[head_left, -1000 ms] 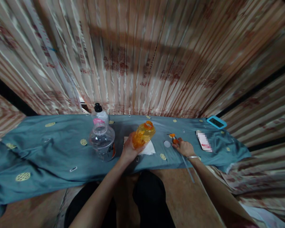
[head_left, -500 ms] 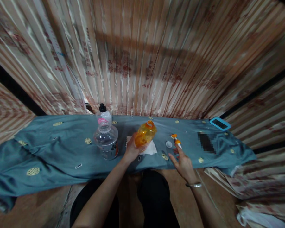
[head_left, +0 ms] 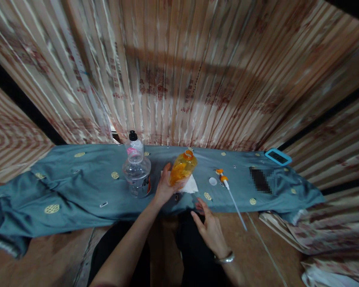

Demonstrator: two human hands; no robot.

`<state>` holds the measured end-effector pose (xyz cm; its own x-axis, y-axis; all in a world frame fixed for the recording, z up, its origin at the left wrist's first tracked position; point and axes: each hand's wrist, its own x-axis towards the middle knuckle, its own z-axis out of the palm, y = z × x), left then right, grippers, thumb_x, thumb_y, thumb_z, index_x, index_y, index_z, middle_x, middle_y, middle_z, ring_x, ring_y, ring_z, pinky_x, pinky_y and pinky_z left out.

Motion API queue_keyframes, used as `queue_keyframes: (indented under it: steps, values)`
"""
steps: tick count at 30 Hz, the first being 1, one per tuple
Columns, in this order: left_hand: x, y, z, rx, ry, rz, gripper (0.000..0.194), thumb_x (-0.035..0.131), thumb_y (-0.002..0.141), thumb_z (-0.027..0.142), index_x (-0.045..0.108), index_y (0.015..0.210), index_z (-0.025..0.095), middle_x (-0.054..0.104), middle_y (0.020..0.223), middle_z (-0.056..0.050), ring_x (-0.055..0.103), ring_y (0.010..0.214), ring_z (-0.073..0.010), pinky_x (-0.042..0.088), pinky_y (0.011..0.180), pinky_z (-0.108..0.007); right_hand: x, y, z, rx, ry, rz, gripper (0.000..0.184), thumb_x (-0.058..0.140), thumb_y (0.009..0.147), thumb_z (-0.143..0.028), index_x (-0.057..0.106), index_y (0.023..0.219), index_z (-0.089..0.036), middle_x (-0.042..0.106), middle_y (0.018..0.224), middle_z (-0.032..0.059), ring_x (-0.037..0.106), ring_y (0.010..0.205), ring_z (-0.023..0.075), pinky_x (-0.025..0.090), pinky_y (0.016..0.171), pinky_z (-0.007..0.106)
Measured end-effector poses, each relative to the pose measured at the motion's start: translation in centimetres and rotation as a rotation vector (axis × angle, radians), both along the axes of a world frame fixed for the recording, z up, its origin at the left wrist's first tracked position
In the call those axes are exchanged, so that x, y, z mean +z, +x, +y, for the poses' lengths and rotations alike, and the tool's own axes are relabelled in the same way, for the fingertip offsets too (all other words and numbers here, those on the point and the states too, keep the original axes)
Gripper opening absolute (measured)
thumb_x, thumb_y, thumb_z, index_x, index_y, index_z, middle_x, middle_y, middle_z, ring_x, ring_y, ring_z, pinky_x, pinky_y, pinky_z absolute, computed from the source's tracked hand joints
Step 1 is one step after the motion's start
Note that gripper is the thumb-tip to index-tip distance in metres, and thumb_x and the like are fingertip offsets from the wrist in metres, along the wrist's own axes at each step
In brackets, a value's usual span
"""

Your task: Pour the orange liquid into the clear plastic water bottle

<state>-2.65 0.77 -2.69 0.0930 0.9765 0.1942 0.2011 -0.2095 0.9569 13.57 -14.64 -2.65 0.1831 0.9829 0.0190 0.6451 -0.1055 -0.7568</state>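
My left hand (head_left: 165,186) grips an orange see-through bottle (head_left: 182,169) with an open neck, tilted away from me above a white tissue (head_left: 191,185). My right hand (head_left: 208,227) hovers empty, fingers spread, near the front edge of the table just below the bottle. An orange pump head with a long white tube (head_left: 229,189) lies on the blue-grey cloth (head_left: 77,187) to the right of the bottle. A small round white cap (head_left: 212,181) lies beside the pump.
A clear plastic bottle (head_left: 137,173) stands left of my left hand, with a smaller black-capped bottle (head_left: 134,144) behind it. A blue-framed device (head_left: 277,156) and a dark flat object (head_left: 259,179) lie at the right end. Striped curtains hang behind the table.
My right hand let go of the pump head, which now lies on the cloth, and drew back left towards me. The left hand still holds the orange bottle.
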Motion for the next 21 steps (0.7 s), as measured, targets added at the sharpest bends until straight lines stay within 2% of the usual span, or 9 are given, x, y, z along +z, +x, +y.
queue_keyframes:
  steps: [3, 7, 10, 12, 14, 16, 19, 21]
  values:
    - [0.0, -0.9, -2.0, 0.077, 0.013, -0.024, 0.087, 0.083, 0.062, 0.025, 0.043, 0.139, 0.023, 0.048, 0.151, -0.016, 0.046, 0.142, -0.0328, 0.033, 0.119, -0.058, -0.3, -0.9, -0.4, 0.022, 0.011, 0.023, 0.061, 0.046, 0.094, -0.045, 0.047, 0.141, -0.006, 0.066, 0.132, 0.0214, 0.064, 0.121, 0.0327, 0.047, 0.106, 0.056]
    - [-0.1, -3.7, -6.6, 0.082, -0.002, -0.036, 0.075, 0.081, 0.066, 0.025, 0.05, 0.134, 0.023, 0.055, 0.144, -0.012, 0.051, 0.137, -0.0295, 0.038, 0.118, -0.051, -0.3, -2.3, -0.6, 0.048, 0.016, 0.069, 0.062, 0.046, 0.093, -0.047, 0.051, 0.138, -0.004, 0.06, 0.14, 0.0242, 0.055, 0.133, 0.0365, 0.038, 0.114, 0.06]
    - [0.4, -6.9, -9.6, 0.086, -0.023, 0.01, 0.048, 0.077, 0.073, 0.031, 0.061, 0.117, 0.025, 0.065, 0.125, -0.008, 0.061, 0.122, -0.0264, 0.048, 0.11, -0.046, 0.3, -4.0, 0.2, 0.075, 0.011, 0.149, 0.061, 0.047, 0.092, -0.045, 0.051, 0.137, -0.004, 0.062, 0.137, 0.0238, 0.062, 0.123, 0.0353, 0.044, 0.109, 0.059]
    - [1.1, -8.9, -10.4, 0.212, 0.019, 0.033, 0.041, 0.075, 0.076, 0.039, 0.062, 0.113, 0.025, 0.066, 0.119, -0.007, 0.065, 0.113, -0.0258, 0.051, 0.105, -0.046, 0.9, -5.4, 1.2, 0.123, 0.012, 0.214, 0.058, 0.05, 0.091, -0.043, 0.053, 0.135, -0.005, 0.065, 0.133, 0.0223, 0.065, 0.116, 0.0323, 0.049, 0.105, 0.055]
    - [1.9, -10.4, -9.7, 0.408, 0.114, 0.05, 0.057, 0.078, 0.074, 0.042, 0.056, 0.123, 0.024, 0.062, 0.127, -0.01, 0.061, 0.12, -0.0275, 0.047, 0.11, -0.048, 1.2, -6.9, 2.4, 0.192, 0.012, 0.274, 0.056, 0.052, 0.09, -0.041, 0.054, 0.135, -0.008, 0.067, 0.128, 0.0201, 0.066, 0.115, 0.0288, 0.051, 0.104, 0.05]
    - [2.4, -11.2, -7.8, 0.536, 0.191, 0.069, 0.087, 0.084, 0.066, 0.042, 0.043, 0.139, 0.023, 0.05, 0.145, -0.014, 0.048, 0.137, -0.0314, 0.037, 0.118, -0.05, 1.2, -8.2, 3.5, 0.25, 0.012, 0.33, 0.055, 0.053, 0.088, -0.039, 0.054, 0.135, -0.009, 0.069, 0.125, 0.0182, 0.067, 0.114, 0.0268, 0.052, 0.102, 0.047]
    - [2.6, -11.0, -4.4, 0.538, 0.118, 0.018, 0.107, 0.088, 0.058, 0.037, 0.03, 0.147, 0.019, 0.037, 0.156, -0.019, 0.036, 0.147, -0.0333, 0.029, 0.123, -0.049, 0.3, -9.4, 4.3, 0.294, 0.004, 0.399, 0.054, 0.054, 0.086, -0.039, 0.056, 0.132, -0.009, 0.071, 0.12, 0.0189, 0.069, 0.108, 0.0268, 0.054, 0.098, 0.046]
    - [2.5, -10.4, -2.6, 0.481, 0.061, -0.007, 0.108, 0.089, 0.055, 0.033, 0.031, 0.145, 0.019, 0.043, 0.152, -0.019, 0.045, 0.141, -0.0321, 0.034, 0.12, -0.048, -0.6, -9.8, 4.3, 0.303, -0.014, 0.444, 0.052, 0.055, 0.085, -0.039, 0.059, 0.128, -0.009, 0.072, 0.113, 0.0183, 0.071, 0.1, 0.0262, 0.056, 0.094, 0.046]
